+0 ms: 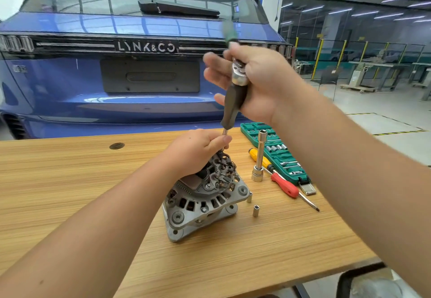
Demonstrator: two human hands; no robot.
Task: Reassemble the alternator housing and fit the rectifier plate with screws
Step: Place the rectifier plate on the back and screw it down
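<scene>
Alternator (200, 195) under L hand (198, 151), R hand (254, 83) gripping driver (234, 102)

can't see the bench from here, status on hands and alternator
Right hand grips the driver handle, left hand steadies its shaft. Alternator upright on table. Loose sockets beside it, nothing blocking.

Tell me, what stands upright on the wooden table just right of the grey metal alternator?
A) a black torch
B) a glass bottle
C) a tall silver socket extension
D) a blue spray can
C: a tall silver socket extension stands on end on the wooden table, between the grey metal alternator and the green socket case.
</scene>
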